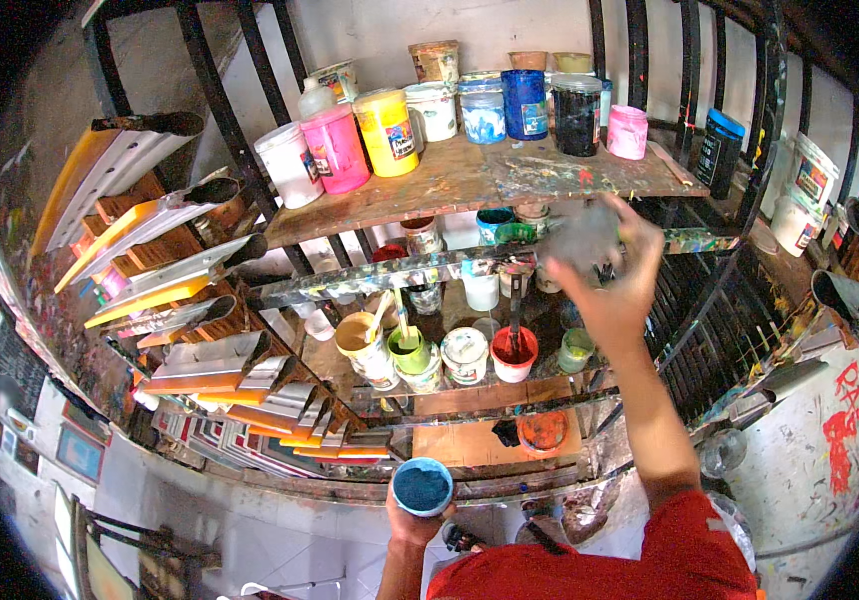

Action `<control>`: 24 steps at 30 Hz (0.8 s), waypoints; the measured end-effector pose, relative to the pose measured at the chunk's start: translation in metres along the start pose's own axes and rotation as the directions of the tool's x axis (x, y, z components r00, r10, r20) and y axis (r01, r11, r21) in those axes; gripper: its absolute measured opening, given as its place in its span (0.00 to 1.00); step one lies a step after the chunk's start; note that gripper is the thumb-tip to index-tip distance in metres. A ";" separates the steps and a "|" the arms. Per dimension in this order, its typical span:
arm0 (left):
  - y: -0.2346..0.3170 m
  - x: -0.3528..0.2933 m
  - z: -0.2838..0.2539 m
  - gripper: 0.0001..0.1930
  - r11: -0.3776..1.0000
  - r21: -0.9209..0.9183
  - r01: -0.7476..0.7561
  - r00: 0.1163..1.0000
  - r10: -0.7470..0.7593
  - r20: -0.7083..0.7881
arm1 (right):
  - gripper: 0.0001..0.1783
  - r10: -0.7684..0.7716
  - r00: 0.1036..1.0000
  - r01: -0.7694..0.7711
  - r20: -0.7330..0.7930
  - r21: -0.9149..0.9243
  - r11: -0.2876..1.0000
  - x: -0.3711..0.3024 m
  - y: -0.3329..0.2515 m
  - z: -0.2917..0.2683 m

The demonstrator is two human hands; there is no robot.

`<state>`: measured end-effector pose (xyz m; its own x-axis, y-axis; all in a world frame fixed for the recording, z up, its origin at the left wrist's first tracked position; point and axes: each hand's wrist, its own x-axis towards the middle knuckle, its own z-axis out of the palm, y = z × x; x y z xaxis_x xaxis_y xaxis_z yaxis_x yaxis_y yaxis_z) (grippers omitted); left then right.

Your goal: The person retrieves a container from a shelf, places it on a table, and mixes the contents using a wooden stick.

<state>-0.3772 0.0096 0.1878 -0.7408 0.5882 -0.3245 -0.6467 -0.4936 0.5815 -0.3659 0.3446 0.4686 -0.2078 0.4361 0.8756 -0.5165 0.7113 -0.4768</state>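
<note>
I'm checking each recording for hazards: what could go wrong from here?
The left hand holds an open cup with dark blue contents; a tilt could spill them. The right hand grips a greyish object, too blurred to identify, which might slip or bump the shelving. On the lower shelf, a dark handle sticks up from a red-filled pot; a passing arm could catch it and tip the pot.
</note>
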 end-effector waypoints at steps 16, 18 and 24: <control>0.022 -0.035 0.009 0.26 0.955 -0.294 0.042 0.993 -0.072 -0.093 | 0.69 0.443 0.894 -0.361 0.067 -0.479 0.800 0.152 0.133 0.170; 0.020 -0.041 0.015 0.26 0.991 -0.103 -0.082 0.991 0.070 -0.113 | 0.70 0.535 0.838 -0.353 0.105 -0.644 0.679 0.158 0.137 0.175; 0.012 -0.033 0.002 0.27 0.973 -0.222 0.054 0.993 -0.075 -0.087 | 0.64 0.467 0.842 -0.152 0.270 -0.712 0.685 0.146 0.127 0.166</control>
<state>-0.3602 -0.0145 0.2069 -0.7030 0.5656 -0.4310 -0.7101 -0.5911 0.3826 -0.6000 0.4068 0.5485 -0.6403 0.5509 0.5353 0.2693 0.8136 -0.5152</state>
